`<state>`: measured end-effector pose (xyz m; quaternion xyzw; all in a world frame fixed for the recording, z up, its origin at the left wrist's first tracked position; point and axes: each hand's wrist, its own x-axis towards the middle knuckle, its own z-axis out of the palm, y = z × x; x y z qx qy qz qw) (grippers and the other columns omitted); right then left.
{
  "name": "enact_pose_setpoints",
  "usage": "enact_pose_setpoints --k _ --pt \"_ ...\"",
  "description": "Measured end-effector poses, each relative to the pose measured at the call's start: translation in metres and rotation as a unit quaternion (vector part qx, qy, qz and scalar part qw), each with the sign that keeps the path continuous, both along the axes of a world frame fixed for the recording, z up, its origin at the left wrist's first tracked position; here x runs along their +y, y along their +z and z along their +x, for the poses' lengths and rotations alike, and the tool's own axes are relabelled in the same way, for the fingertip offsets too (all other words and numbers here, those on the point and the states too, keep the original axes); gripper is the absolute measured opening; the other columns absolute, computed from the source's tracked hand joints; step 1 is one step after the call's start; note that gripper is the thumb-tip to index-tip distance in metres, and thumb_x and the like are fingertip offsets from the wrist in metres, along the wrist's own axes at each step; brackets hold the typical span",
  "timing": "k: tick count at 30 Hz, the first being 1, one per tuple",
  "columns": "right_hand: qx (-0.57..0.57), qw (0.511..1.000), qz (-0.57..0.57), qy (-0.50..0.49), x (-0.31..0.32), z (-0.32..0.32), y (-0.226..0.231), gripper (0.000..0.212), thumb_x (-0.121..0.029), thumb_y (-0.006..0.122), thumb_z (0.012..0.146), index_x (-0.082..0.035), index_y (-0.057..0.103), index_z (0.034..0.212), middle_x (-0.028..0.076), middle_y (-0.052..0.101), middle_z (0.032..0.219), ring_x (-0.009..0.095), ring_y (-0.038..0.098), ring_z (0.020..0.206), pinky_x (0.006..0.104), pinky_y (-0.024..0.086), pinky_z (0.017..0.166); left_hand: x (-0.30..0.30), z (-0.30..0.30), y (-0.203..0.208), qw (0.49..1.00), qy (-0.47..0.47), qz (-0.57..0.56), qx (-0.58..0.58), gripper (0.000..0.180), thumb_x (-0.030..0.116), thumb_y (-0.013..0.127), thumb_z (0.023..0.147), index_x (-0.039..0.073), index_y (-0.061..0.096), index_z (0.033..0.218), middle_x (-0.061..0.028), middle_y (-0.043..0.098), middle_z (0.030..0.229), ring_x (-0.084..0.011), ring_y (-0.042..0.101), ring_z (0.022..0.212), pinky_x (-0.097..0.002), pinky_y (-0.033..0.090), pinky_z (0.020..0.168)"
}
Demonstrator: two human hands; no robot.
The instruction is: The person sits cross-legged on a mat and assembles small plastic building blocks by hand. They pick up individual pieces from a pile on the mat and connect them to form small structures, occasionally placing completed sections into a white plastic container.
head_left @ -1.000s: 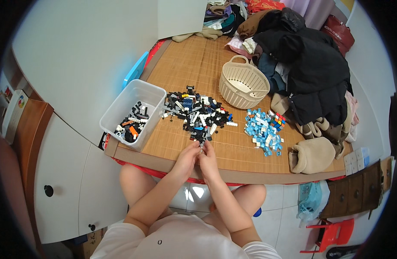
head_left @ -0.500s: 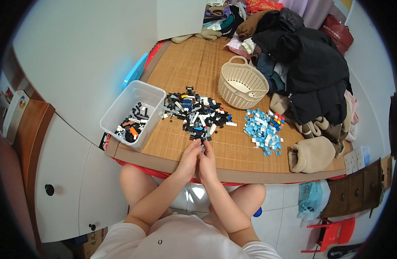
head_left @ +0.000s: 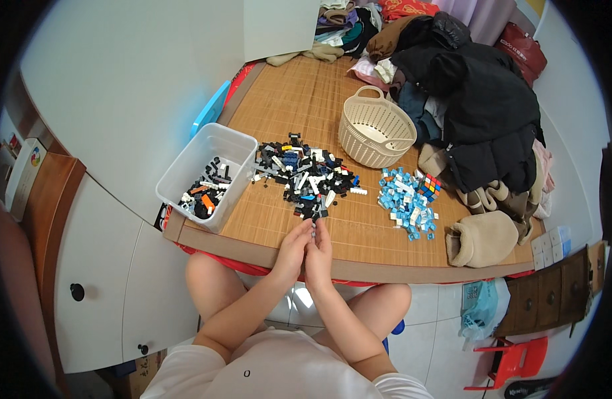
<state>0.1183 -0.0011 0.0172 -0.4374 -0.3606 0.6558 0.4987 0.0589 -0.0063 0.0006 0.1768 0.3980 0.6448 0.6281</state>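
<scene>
My left hand [head_left: 292, 251] and my right hand [head_left: 318, 256] meet at the near edge of the mat-covered bed. Their fingers close together around a small grey building brick [head_left: 313, 231], mostly hidden between them. Just beyond the fingertips spreads a loose pile of building bricks [head_left: 304, 174], chiefly black, white and grey, with some blue and a yellow one. To the left stands a clear plastic box [head_left: 242, 169] with more black, white and orange bricks at its near end.
Right of the pile are light-blue and white pieces [head_left: 407, 206] and a colourful puzzle cube [head_left: 429, 188]. A beige basket [head_left: 379, 147] stands behind them. Dark jackets [head_left: 489, 113] and a beige furry item [head_left: 484, 238] lie farther right. A blue lid [head_left: 211, 108] leans behind the box.
Both hands have drawn back slightly toward me from the pile, still together around the brick. The view has shifted a little; the piles and box look unchanged.
</scene>
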Motion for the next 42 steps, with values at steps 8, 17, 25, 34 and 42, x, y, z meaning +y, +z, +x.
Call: enact_pose_setpoints --k 8,17,25,34,42 --pt "0.036 0.999 0.022 -0.034 -0.009 0.001 0.001 0.050 0.009 0.032 0.084 0.005 0.027 0.133 0.017 0.032 0.136 0.022 0.034 0.125 0.0300 0.027 0.103 -0.011 0.007 0.007 0.999 0.028 0.011 0.014 0.044 0.007 0.041 0.089 -0.004 0.033 0.130 -0.0134 0.042 0.128 -0.0176 0.040 0.119 -0.0279 0.033 0.099" --pt "0.068 0.993 0.087 -0.044 -0.018 -0.003 0.013 0.047 0.009 0.032 0.085 0.004 0.030 0.132 0.018 0.037 0.132 0.021 0.039 0.121 0.0288 0.033 0.099 -0.025 0.009 0.036 0.997 0.065 0.050 0.006 0.043 0.004 0.039 0.087 -0.005 0.035 0.129 -0.0138 0.038 0.131 -0.0177 0.040 0.120 -0.0281 0.032 0.100" --pt "0.101 0.990 0.097 -0.005 -0.025 -0.018 0.036 0.050 0.010 0.032 0.083 0.004 0.030 0.132 0.015 0.035 0.134 0.020 0.036 0.123 0.0288 0.029 0.102 -0.035 -0.005 0.057 0.991 0.112 0.074 -0.006 0.042 0.003 0.038 0.087 -0.005 0.034 0.128 -0.0158 0.038 0.129 -0.0197 0.037 0.122 -0.0290 0.031 0.102" --pt "0.114 0.984 0.116 0.070 -0.035 -0.059 0.066 0.053 0.011 0.031 0.081 0.002 0.030 0.133 0.015 0.034 0.134 0.020 0.035 0.124 0.0299 0.028 0.103 -0.051 -0.043 0.090 0.978 0.181 0.102 -0.001 0.046 0.008 0.039 0.086 -0.004 0.033 0.129 -0.0162 0.036 0.131 -0.0207 0.031 0.126 -0.0306 0.025 0.106" --pt "0.149 0.966 0.131 0.167 -0.040 -0.107 0.087 0.052 0.010 0.031 0.081 0.003 0.029 0.132 0.014 0.033 0.134 0.019 0.036 0.122 0.0286 0.029 0.101 -0.062 -0.088 0.110 0.951 0.271 0.148 0.024 0.049 0.006 0.035 0.083 -0.006 0.031 0.130 -0.0169 0.032 0.134 -0.0235 0.026 0.129 -0.0327 0.019 0.108"
